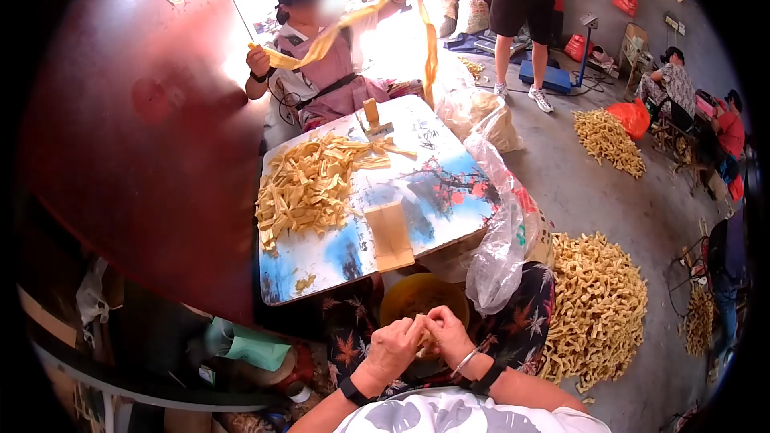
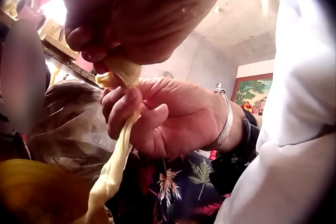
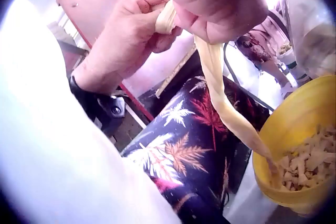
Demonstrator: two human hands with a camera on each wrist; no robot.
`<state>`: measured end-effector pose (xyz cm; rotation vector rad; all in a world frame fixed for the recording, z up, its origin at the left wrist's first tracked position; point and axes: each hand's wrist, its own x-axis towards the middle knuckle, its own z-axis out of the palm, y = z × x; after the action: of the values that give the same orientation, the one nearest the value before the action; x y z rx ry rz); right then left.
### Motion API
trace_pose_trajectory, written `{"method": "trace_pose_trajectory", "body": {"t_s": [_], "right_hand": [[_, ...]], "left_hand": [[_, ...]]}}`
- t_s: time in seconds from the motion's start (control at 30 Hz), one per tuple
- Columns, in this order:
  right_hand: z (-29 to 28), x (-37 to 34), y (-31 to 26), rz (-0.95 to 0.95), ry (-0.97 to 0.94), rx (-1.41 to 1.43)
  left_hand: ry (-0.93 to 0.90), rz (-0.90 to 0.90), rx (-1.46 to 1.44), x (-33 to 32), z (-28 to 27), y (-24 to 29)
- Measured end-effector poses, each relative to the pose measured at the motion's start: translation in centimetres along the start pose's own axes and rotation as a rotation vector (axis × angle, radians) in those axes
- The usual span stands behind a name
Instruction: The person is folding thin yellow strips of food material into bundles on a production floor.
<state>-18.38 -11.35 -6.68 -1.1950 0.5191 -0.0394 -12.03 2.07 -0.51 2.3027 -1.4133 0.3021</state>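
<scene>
A long, soft pale-yellow strip runs between both hands, held close together above the lap. My left hand pinches the strip's short end, which forms a loop at the fingers in the right wrist view. In the left wrist view my right hand has its fingers curled round the strip, just under the left. The strip's tail hangs from the hands into a yellow bucket. Short pale pieces lie in the bucket. In the head view the strip is mostly hidden by the fingers.
Ahead stands a painted table bearing a heap of yellow strips and a cardboard piece. Across it another person stretches a long strip. A large pile of knotted pieces lies on the floor at right, beside a clear plastic bag.
</scene>
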Motion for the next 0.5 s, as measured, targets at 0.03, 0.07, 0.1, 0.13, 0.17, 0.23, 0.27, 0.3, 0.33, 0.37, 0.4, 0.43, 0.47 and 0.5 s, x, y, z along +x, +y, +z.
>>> {"method": "trace_pose_trajectory", "body": {"t_s": [0.03, 0.07, 0.1, 0.13, 0.17, 0.23, 0.27, 0.3, 0.33, 0.37, 0.4, 0.43, 0.47, 0.5], "right_hand": [[0.1, 0.0, -0.4, -0.002, -0.001, 0.046], [0.2, 0.0, -0.7, -0.006, -0.003, 0.093], [0.0, 0.3, -0.3, 0.009, -0.011, 0.007], [-0.2, 0.3, -0.2, -0.007, -0.029, -0.025], [-0.3, 0.3, -0.1, -0.025, -0.048, -0.055], [-0.1, -0.1, -0.7, -0.070, -0.086, -0.159], [-0.2, -0.2, -0.8, -0.152, -0.089, -0.254], [-0.3, -0.2, -0.8, -0.234, -0.089, -0.349], [-0.4, -0.2, -0.8, -0.318, -0.086, -0.443], [-0.9, 0.3, -0.2, -0.285, -0.078, -0.375], [-1.1, 0.8, 0.4, -0.252, -0.071, -0.306], [-1.2, 1.2, 0.9, -0.218, -0.063, -0.238], [-1.5, 1.1, 1.3, -0.107, -0.122, -0.065], [-1.2, 0.4, 0.3, 0.004, -0.179, 0.107]], "left_hand": [[0.031, 0.008, -0.003, 0.0, 0.1, 0.1], [0.063, 0.017, -0.006, 0.0, 0.3, 0.1], [0.099, 0.026, -0.007, 0.1, 0.4, 0.1], [0.103, 0.005, -0.011, 0.2, 0.6, 0.0], [0.108, -0.014, -0.013, 0.1, 0.7, -0.2], [0.067, -0.125, -0.008, 0.0, 0.8, -0.3], [0.067, -0.181, -0.072, -0.1, 1.0, -0.3], [0.068, -0.234, -0.139, -0.2, 1.3, -0.5], [0.068, -0.285, -0.206, -0.1, 1.6, -0.6], [0.090, -0.291, -0.303, -0.1, 1.7, -0.7], [0.111, -0.297, -0.400, 0.0, 1.8, -0.8], [0.132, -0.304, -0.498, 0.0, 1.9, -0.9], [0.138, -0.299, -0.510, -0.1, 1.8, -0.9], [0.144, -0.294, -0.521, -0.2, 1.7, -1.1]]}}
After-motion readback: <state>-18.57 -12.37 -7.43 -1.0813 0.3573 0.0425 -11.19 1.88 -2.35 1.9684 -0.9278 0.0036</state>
